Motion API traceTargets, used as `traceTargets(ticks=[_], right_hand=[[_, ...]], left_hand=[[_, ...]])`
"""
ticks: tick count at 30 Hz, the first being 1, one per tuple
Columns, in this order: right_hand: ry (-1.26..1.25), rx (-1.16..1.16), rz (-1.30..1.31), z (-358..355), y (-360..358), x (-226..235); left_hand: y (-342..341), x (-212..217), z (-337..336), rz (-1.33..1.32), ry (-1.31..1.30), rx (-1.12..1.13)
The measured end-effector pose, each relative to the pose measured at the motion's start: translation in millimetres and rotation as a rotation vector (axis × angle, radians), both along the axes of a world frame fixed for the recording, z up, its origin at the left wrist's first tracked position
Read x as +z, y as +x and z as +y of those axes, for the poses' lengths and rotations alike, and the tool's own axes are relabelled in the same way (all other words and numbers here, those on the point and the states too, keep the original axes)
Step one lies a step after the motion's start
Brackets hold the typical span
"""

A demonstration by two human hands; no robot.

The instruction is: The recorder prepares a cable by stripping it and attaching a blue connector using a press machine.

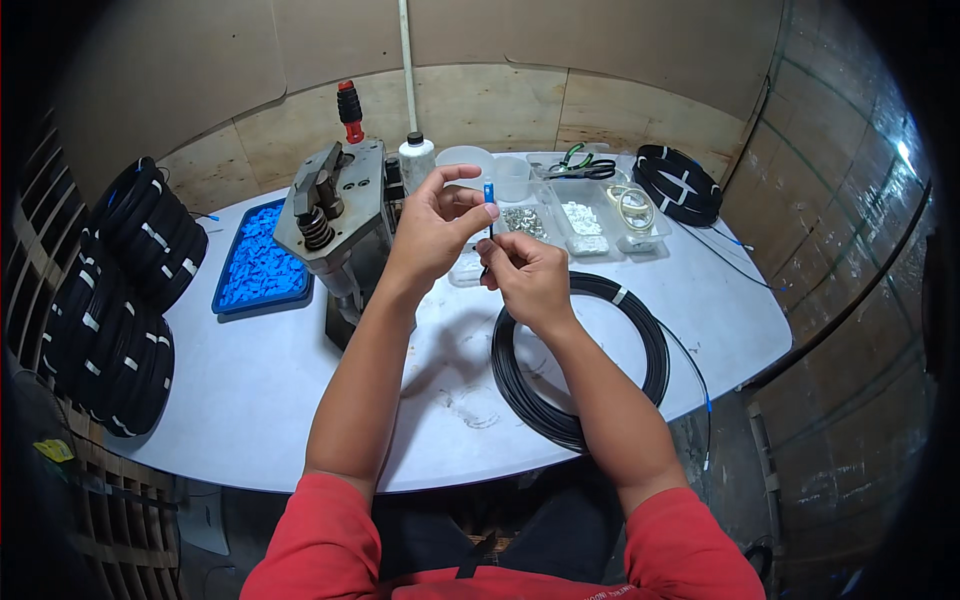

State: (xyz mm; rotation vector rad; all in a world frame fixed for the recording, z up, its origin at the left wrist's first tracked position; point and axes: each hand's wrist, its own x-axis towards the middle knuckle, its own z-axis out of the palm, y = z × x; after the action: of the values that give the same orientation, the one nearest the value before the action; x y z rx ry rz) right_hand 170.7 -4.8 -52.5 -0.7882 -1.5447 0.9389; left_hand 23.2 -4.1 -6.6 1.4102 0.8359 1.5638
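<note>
Head view: both hands meet above the white table, just in front of the grey press.
Left fingers: the left hand pinches a small blue connector between thumb and forefinger; the other fingers curl loosely, the forefinger arching over the top.
Right fingers: the right hand is closed in a tight pinch on the thin black cable right under the connector, knuckles up.
Connector: upright, held in the air just right of the press, cable running down out of it into the right fist.
Cable coil: a big black coil lies flat on the table, right of the press and under the right wrist.
Press: it stands on the table with a spring and a red-and-black handle sticking up.
Blue tray: a tray of blue pieces sits touching the left side of the press.
Clear tubs: small tubs with white and metal parts sit right of the press, behind the hands; pliers lie further back.
Bottle: a white bottle stands just behind the press.
Second coil: a smaller taped black coil lies far right of the press.
Stacked coils: many black coils are stacked well left of the press, off the table's edge.
</note>
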Motion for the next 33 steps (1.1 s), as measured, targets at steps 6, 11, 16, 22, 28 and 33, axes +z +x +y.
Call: traceTargets(ticks=[6,11,16,22,28,33], right_hand=[[0.005,0.009,0.008,0.0,-0.7,-0.3],[0.008,0.01,0.005,-1.4,-0.1,1.5],[0.01,0.016,-0.009,-2.4,-0.8,2.6],[0.019,0.029,0.015,-0.9,-0.7,0.9],[0.021,0.035,0.0,-2.3,-1.1,0.9],[0.02,0.034,0.01,-3.3,-1.1,2.0]], left_hand=[[1.9,2.0,-2.0,-0.022,0.011,0.008],[-0.3,-0.3,0.5,-0.019,-0.009,-0.02],[-1.8,-1.8,1.6,-0.01,0.003,-0.034],[-1.3,1.3,-0.1,-0.037,0.033,-0.018],[-3.9,0.8,0.1,0.002,-0.004,-0.026],[-3.6,1.6,0.0,0.003,0.011,0.001]])
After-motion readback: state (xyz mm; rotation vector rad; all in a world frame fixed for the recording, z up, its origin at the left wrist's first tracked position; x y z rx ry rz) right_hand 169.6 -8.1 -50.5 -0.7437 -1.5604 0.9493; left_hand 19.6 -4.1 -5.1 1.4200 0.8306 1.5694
